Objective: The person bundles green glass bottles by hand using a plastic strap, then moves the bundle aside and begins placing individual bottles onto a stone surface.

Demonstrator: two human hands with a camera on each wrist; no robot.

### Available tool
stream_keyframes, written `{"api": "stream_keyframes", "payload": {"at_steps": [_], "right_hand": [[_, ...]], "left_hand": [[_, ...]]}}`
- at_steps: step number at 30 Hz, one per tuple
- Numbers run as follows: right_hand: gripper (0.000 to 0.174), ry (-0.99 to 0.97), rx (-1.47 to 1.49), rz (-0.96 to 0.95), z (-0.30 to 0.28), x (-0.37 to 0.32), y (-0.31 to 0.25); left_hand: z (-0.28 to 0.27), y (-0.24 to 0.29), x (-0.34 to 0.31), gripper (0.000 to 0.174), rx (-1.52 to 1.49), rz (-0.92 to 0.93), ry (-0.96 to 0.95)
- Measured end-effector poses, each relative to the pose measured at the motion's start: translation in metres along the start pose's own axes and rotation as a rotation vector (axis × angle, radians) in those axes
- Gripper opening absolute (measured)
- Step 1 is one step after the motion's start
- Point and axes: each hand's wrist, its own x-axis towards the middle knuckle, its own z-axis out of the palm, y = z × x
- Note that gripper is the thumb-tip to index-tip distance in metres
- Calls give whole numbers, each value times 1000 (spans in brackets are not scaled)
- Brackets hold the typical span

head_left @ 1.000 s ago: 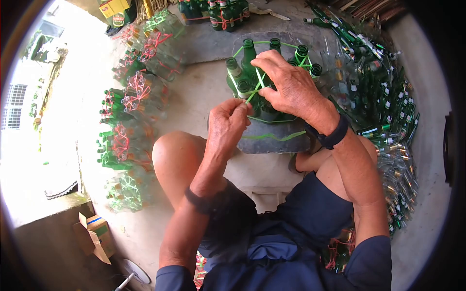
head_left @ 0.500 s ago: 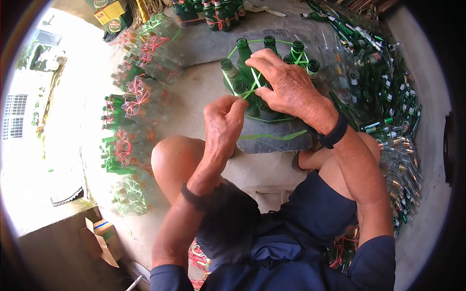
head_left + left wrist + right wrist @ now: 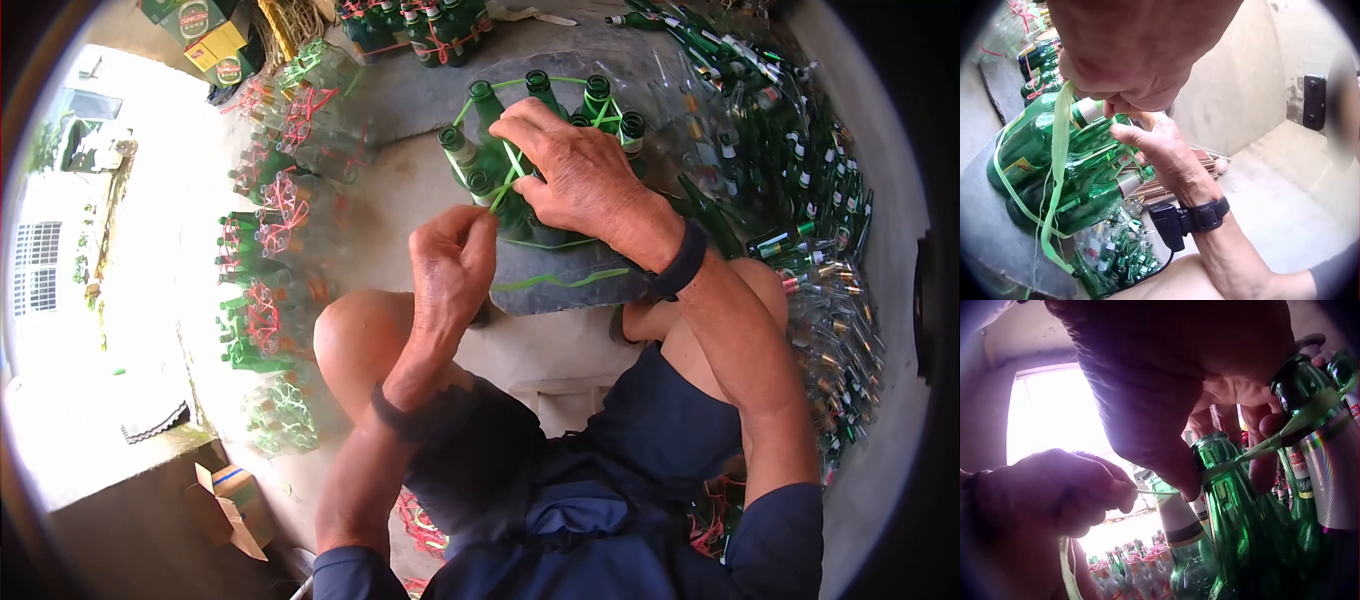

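Green glass bottles [image 3: 460, 148] stand upright in a cluster, with a band of green plastic twine [image 3: 1059, 144] around them and more of it crossing between their necks. My left hand [image 3: 450, 260] pinches the twine just in front of the cluster, and a loose length trails down from that hand in the left wrist view. Over the bottle tops, my right hand [image 3: 580, 175] has bent fingers and thumb around the twine at a bottle neck [image 3: 1213, 450]. A fingertip [image 3: 1272, 427] meets the strand running to the neighbouring bottle.
Under the cluster lies a dark slab [image 3: 560, 290]. Loose bottles [image 3: 800, 180] are heaped along the right wall. Bundles tied with red string [image 3: 285, 200] line the left side, and more bundled green bottles [image 3: 440, 35] stand at the back. An open cardboard box [image 3: 240, 500] sits lower left.
The bottles and both hands appear slightly farther left as the head view shifts. My left hand has drawn slightly down and away from the bottle necks, while my right keeps its place over them.
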Motion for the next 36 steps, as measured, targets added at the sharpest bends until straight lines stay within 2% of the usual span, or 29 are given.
{"api": "stream_keyframes", "payload": {"at_steps": [7,9,11,13,15,22,24,25,27,30,32,34,36], "right_hand": [[52,32,43,-1,4,-1,2],[52,48,36,-7,5,-1,2],[53,57,45,-21,5,-1,3],[53,80,42,-30,7,-1,3],[52,99,39,-41,8,-2,3],[50,87,25,-41,8,-1,2],[50,84,24,-41,8,-2,3],[50,77,18,-34,8,-2,2],[51,71,14,-30,7,-1,2],[52,71,16,-39,9,-2,2],[38,200,4,-100,13,-2,5],[39,184,2,-94,13,-3,4],[41,174,-1,-87,11,-3,4]], "left_hand": [[-15,24,19,13,160,61,-76],[-19,25,30,13,303,171,-104],[-22,26,43,13,340,164,-135],[-21,29,53,11,435,287,-101],[-21,32,63,14,461,305,-115],[-28,30,98,19,520,257,-243],[-29,32,103,21,516,104,-317],[-31,31,104,21,515,100,-316],[-34,30,106,23,444,-24,-341],[-34,13,103,23,451,-10,-322],[-36,11,103,23,418,-21,-321],[-37,11,98,22,386,-34,-315],[-35,11,94,21,250,-150,-233]]}}
